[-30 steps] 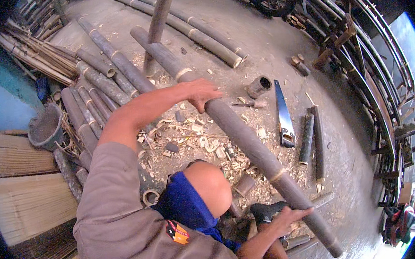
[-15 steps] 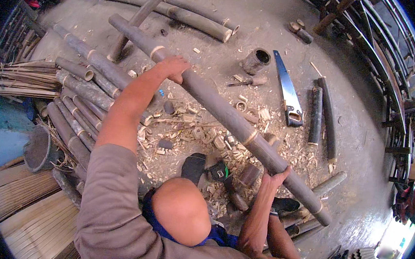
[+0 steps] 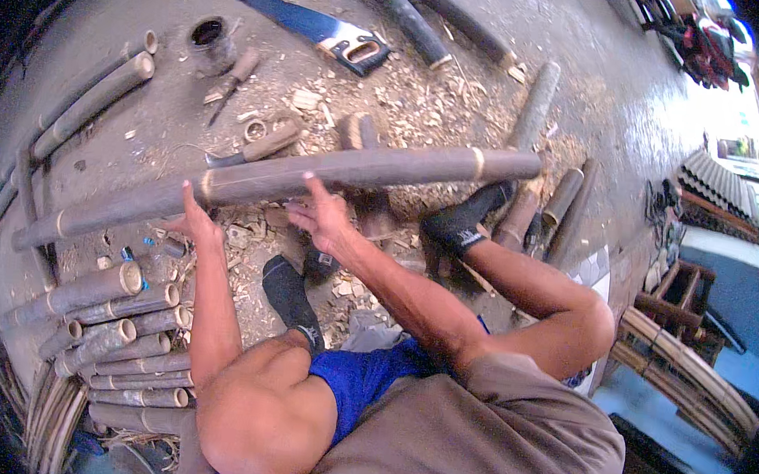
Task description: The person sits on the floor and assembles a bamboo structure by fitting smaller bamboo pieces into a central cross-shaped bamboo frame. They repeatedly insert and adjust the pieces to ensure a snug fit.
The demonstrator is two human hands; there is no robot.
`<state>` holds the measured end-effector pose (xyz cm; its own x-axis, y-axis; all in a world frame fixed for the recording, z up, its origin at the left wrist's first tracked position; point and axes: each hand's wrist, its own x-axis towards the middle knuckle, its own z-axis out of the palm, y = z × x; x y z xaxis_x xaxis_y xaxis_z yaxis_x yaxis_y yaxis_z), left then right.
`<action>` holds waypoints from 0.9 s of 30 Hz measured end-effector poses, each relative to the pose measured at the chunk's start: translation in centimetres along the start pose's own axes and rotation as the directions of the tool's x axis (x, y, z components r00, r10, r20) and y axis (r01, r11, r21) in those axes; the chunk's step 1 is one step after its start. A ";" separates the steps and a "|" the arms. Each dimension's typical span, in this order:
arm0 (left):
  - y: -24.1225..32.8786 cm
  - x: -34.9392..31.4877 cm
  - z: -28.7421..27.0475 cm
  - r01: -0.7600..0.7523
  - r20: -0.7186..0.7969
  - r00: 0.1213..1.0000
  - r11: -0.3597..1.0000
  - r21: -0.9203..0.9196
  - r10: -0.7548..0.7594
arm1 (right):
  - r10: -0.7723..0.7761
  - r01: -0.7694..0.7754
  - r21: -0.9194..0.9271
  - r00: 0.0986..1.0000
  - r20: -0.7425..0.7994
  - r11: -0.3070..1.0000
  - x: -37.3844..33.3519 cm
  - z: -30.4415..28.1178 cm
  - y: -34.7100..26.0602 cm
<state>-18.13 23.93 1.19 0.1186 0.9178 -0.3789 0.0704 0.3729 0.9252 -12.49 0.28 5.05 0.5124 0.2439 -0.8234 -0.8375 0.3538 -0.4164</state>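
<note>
A long dark bamboo pole [image 3: 376, 167] with pale node rings slants across the view in front of me, its right end higher in the picture. My left hand [image 3: 199, 225] holds its near side left of the middle, thumb up against it, with part of the fingers hidden. Close by on the right, my right hand [image 3: 325, 221] has its fingers spread, and one fingertip reaches the pole's near side. Just beyond the pole lies a blade with a thick wooden handle [image 3: 273, 142]. The pole's left end lies over a bamboo crosspiece [image 3: 26, 174].
A handsaw [image 3: 298, 22], a tin can [image 3: 220, 53] and a wooden-handled knife [image 3: 243, 68] are on the floor beyond. Cut bamboo lengths [image 3: 81, 295] pile up at lower left. Wood chips [image 3: 407, 119] cover the floor around my feet. More bamboo pieces [image 3: 534, 107] lie at the right.
My view has turned to the right. My hands, earlier wide apart on the pole, are now close together. The right hand has loosened its hold and spread its fingers.
</note>
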 end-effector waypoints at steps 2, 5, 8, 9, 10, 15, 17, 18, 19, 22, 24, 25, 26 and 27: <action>-1.1 1.2 1.0 0.444 0.308 0.873 0.876 -0.188 -0.377 | 0.080 0.008 -0.259 0.942 0.327 0.966 -0.9 -2.0 0.3; -2.7 6.0 -0.8 0.402 0.219 0.909 0.884 -0.241 -0.354 | -0.318 0.590 -0.798 0.785 0.532 0.123 -6.0 -1.2 -5.3; -0.2 5.3 -0.1 0.310 0.119 0.951 0.900 -0.305 -0.287 | -0.636 0.313 -0.780 0.455 0.623 -0.541 -6.3 -7.2 -11.8; 1.0 4.9 -0.4 0.260 0.075 0.965 0.906 -0.333 -0.250 | -0.655 0.129 -0.773 0.457 0.602 -0.621 -6.7 -9.2 -13.8; 1.4 5.6 -1.1 0.264 0.066 0.964 0.908 -0.325 -0.257 | -0.678 -0.066 -0.736 0.449 0.581 -0.674 -7.0 -10.7 -15.0; 2.8 12.1 -5.8 0.289 0.063 0.957 0.904 -0.315 -0.284 | -0.416 0.198 -0.584 0.527 0.741 -0.788 -4.3 -11.7 -14.1; 2.8 14.5 -8.4 0.300 0.090 0.954 0.899 -0.319 -0.286 | -0.384 0.252 -0.575 0.535 0.753 -0.778 -3.6 -9.7 -11.6; 3.0 15.3 -9.1 0.314 0.130 0.949 0.897 -0.312 -0.287 | -0.395 0.268 -0.589 0.528 0.752 -0.762 -3.0 -9.2 -10.4; 3.0 15.9 -9.7 0.327 0.170 0.943 0.895 -0.305 -0.286 | -0.407 0.285 -0.603 0.522 0.750 -0.745 -2.2 -8.8 -9.1; 1.8 15.9 -11.2 0.170 0.085 0.984 0.956 -0.240 -0.154 | -0.426 0.353 -0.608 0.472 0.772 -0.711 -1.0 -6.1 -7.0; -0.3 13.4 -10.5 -0.086 -0.062 0.995 0.994 -0.064 0.082 | -0.432 0.373 -0.610 0.458 0.776 -0.700 0.6 -5.0 -6.4; -1.5 10.6 -9.5 -0.181 -0.092 0.978 0.979 0.092 0.189 | -0.415 0.400 -0.611 0.476 0.776 -0.683 0.7 -4.4 -6.3; -2.6 7.8 -8.8 -0.257 -0.127 0.947 0.933 0.253 0.296 | -0.410 0.416 -0.611 0.478 0.777 -0.673 0.6 -4.2 -6.2; -3.6 3.6 -7.7 -0.268 -0.111 0.932 0.864 0.425 0.344 | -0.408 0.426 -0.614 0.481 0.776 -0.664 0.4 -4.3 -6.1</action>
<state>-25.59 26.89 -3.38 0.0253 0.9991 -0.0329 0.4503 0.0180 0.8927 -7.97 -5.71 5.59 0.7355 0.6737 0.0725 0.6584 -0.6853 -0.3112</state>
